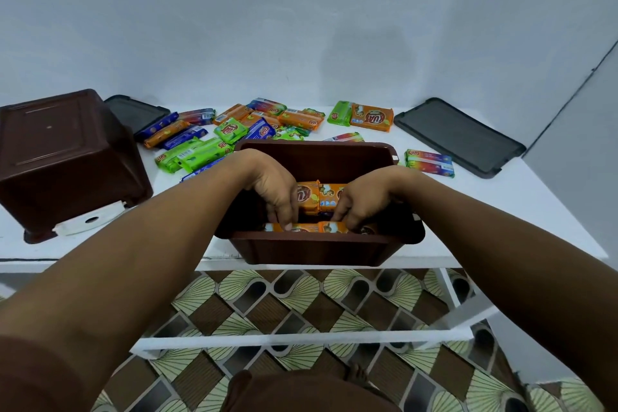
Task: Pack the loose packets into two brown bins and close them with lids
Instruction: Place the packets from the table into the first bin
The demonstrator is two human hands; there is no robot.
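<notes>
Your left hand (274, 191) and right hand (363, 201) reach into the brown bin (317, 251) at the table's (501, 211) front edge, fingers curled onto an orange packet (302, 228) lying lengthwise along the near wall, 2 other packets (317, 196) behind it

Left hand (271, 189), right hand (363, 202) on binned packets (310, 198)

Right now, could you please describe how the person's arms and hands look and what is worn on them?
The left arm and right arm are bare to past the elbow. The left hand and right hand wear no gloves, and I see no ring, watch or bracelet. What looks like a dark brown sleeve shows high on the left arm.
</notes>
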